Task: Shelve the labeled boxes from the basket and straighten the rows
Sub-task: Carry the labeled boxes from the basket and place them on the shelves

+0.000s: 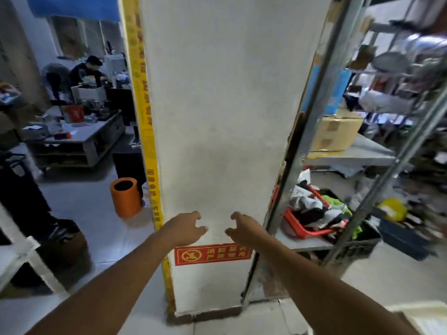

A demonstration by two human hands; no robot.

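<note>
The left hand (187, 226) and right hand (244, 227) reach forward side by side, fingers loosely curled and grasping nothing, before a white pillar (225, 105). To the right, a red basket (302, 224) heaped with packages sits on a low metal shelf (304, 241), with a cardboard box (336, 134) on the shelf above.

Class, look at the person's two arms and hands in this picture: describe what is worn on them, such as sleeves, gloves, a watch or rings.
Nothing is worn that shows. The left hand and right hand are bare, without gloves; both forearms are bare up to the picture's edge, so no sleeve shows. No watch, band or ring can be seen, though the picture is somewhat blurred.
</note>
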